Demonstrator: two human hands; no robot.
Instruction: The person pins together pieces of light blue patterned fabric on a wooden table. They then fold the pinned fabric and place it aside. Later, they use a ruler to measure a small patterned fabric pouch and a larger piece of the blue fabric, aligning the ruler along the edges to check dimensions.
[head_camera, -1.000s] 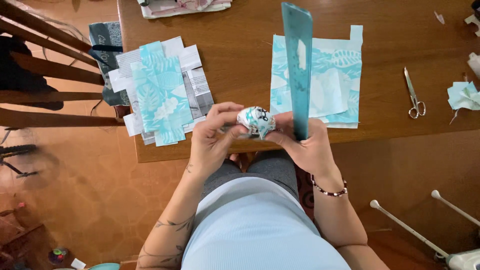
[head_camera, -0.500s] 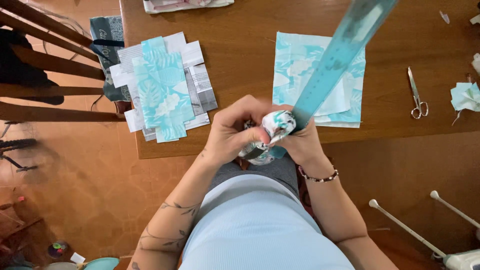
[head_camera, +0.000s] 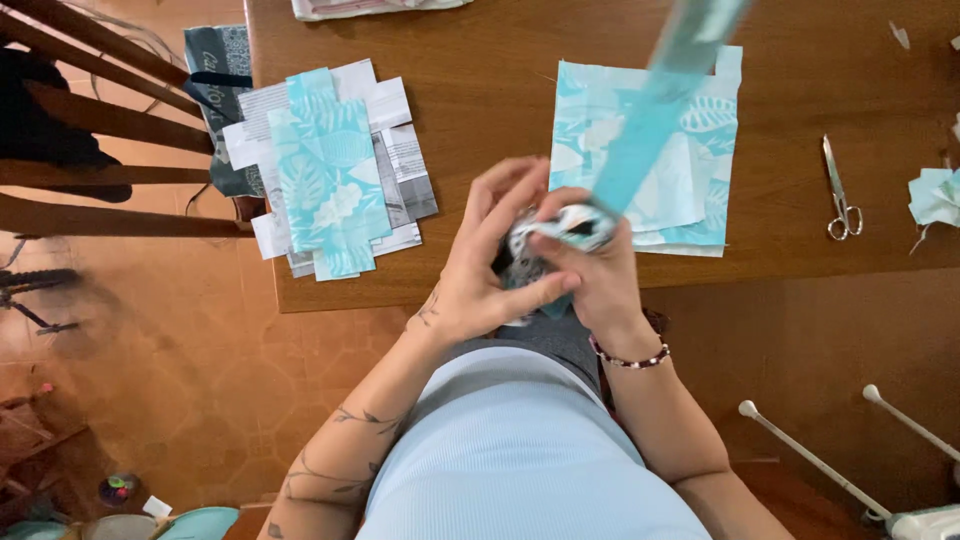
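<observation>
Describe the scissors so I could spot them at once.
Start at the brown wooden table and go to its right side, past the square stack of turquoise leaf-print fabric. The small silver metal scissors lie closed on bare wood, the only shiny metal thing among cloth and paper.

Even, soft daylight, moderately bright; source unclear, perhaps from upper right. Warm cast over wooden table (head_camera: 480, 150) and tiled floor (head_camera: 200, 400). Shadows faint: soft dark patch under table edge, dim zone at lower right. No hard glare; mild sheen on scissors (head_camera: 840, 190). Teal strip (head_camera: 660, 100) smeared by motion blur, edges ghosted. Both hands slightly soft, left hand (head_camera: 490, 270) and right hand (head_camera: 590, 270) alike. Fabric stack (head_camera: 330, 170) sharp. Slight wide-angle bowing at frame edges, chair slats (head_camera: 90, 110) splayed.
</observation>
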